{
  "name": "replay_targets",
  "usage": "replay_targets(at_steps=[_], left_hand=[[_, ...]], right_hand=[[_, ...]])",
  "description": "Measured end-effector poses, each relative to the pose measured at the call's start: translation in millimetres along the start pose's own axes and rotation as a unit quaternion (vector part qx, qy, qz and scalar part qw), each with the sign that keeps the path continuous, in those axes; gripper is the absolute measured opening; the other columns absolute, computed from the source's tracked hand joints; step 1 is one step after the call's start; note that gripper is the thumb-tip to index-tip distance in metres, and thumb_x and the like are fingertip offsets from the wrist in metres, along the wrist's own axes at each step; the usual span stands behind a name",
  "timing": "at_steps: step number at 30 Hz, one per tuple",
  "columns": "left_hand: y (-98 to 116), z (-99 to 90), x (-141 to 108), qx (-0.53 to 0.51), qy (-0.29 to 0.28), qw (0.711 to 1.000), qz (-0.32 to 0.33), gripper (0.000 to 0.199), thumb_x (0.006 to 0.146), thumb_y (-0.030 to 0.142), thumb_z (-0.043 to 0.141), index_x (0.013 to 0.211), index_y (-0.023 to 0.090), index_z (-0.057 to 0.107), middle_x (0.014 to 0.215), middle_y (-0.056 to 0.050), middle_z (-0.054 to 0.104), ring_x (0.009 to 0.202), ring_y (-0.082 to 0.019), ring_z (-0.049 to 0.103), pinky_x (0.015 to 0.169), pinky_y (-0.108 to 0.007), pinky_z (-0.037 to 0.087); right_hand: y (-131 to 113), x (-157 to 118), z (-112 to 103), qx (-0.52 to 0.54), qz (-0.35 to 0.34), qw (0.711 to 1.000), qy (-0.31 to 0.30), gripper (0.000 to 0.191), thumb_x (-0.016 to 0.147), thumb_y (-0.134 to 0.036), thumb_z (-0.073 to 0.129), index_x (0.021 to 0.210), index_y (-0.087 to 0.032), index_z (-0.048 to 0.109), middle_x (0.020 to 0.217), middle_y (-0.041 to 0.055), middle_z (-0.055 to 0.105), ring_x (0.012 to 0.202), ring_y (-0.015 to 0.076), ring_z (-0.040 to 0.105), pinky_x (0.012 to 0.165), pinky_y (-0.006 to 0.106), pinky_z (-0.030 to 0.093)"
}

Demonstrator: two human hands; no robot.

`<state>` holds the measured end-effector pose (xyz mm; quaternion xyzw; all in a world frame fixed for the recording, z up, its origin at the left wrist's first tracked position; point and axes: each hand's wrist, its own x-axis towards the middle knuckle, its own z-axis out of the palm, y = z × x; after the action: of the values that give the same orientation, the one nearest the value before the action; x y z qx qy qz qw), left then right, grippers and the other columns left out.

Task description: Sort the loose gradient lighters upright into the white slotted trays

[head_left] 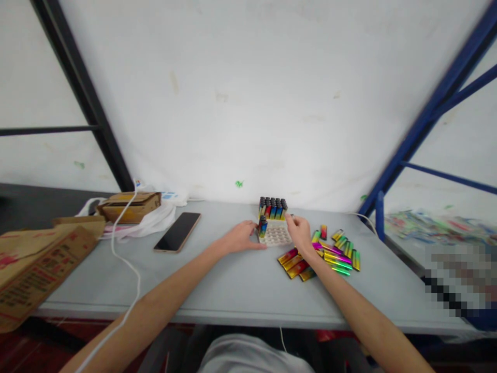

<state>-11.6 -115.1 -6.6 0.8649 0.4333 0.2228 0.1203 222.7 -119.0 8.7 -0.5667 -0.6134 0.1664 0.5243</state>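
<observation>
Upright lighters (263, 227) stand in the left end of a white tray with rows of round holes (276, 235). My left hand (243, 237) rests against the tray's left side, its thumb stretched along the front corner and its fingers apart near those lighters. Over the tray's right edge, my right hand (298, 232) is closed in a pinch; a small dark end shows at its fingertips, seemingly a lighter mostly hidden by the hand. Just behind the tray stands a tight block of upright lighters with black tops (273, 208). Loose shiny lighters (337, 256) lie in a pile under and beside my right forearm.
A phone (177, 232) lies flat on the grey table (217, 290). Cardboard boxes (50, 259), a white plastic bag (155, 220) and a white cable (114, 241) occupy the left. Blue metal framing (423, 124) rises at the right, with the wall behind.
</observation>
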Motion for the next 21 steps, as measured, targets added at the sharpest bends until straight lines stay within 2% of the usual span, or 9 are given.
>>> replay_targets(at_steps=[4, 7, 15, 19, 21], left_hand=[[0.7, -0.7, 0.2, 0.009, -0.002, 1.0, 0.001, 0.069, 0.071, 0.082, 0.067, 0.092, 0.016, 0.066, 0.087, -0.007, 0.064, 0.079, -0.024, 0.06, 0.074, -0.034, 0.047], [0.8, -0.8, 0.3, 0.009, 0.0, 1.0, 0.002, 0.069, 0.07, 0.082, 0.067, 0.092, 0.016, 0.066, 0.087, -0.006, 0.064, 0.079, -0.024, 0.059, 0.074, -0.034, 0.047], [0.8, 0.4, 0.1, 0.015, -0.001, 1.0, 0.003, 0.068, 0.072, 0.079, 0.07, 0.095, 0.015, 0.067, 0.089, -0.007, 0.065, 0.08, -0.023, 0.058, 0.075, -0.034, 0.047], [1.4, 0.3, -0.2, 0.021, -0.002, 1.0, 0.007, 0.068, 0.073, 0.079, 0.068, 0.096, 0.015, 0.067, 0.089, -0.008, 0.065, 0.08, -0.023, 0.058, 0.075, -0.034, 0.047], [1.5, 0.2, -0.4, 0.023, 0.001, 1.0, 0.01, 0.069, 0.073, 0.08, 0.068, 0.095, 0.015, 0.067, 0.088, -0.008, 0.065, 0.081, -0.024, 0.059, 0.075, -0.034, 0.047]], right_hand=[[-4.1, -0.8, 1.0, -0.004, -0.022, 1.0, -0.01, 0.048, 0.083, -0.061, 0.043, 0.053, -0.025, 0.034, 0.05, -0.0039, 0.034, 0.054, 0.0138, 0.035, 0.054, 0.029, 0.025], [-5.0, -0.4, 1.8, -0.007, -0.024, 0.999, -0.022, 0.048, 0.085, -0.061, 0.044, 0.055, -0.025, 0.035, 0.051, -0.004, 0.035, 0.055, 0.014, 0.036, 0.055, 0.029, 0.025], [-0.6, -3.8, 3.8, 0.05, -0.063, 0.986, -0.149, 0.046, 0.098, -0.066, 0.04, 0.08, -0.025, 0.047, 0.06, -0.0046, 0.05, 0.057, 0.0157, 0.046, 0.056, 0.027, 0.036], [-6.4, -6.7, 3.4, -0.002, -0.165, 0.971, -0.175, 0.045, 0.102, -0.06, 0.04, 0.077, -0.024, 0.046, 0.073, 0.0004, 0.056, 0.068, 0.0177, 0.053, 0.065, 0.028, 0.042], [-8.6, -7.3, 3.5, -0.047, -0.206, 0.962, -0.173, 0.047, 0.102, -0.059, 0.043, 0.072, -0.023, 0.044, 0.069, -0.0002, 0.053, 0.067, 0.0171, 0.051, 0.065, 0.028, 0.04]])
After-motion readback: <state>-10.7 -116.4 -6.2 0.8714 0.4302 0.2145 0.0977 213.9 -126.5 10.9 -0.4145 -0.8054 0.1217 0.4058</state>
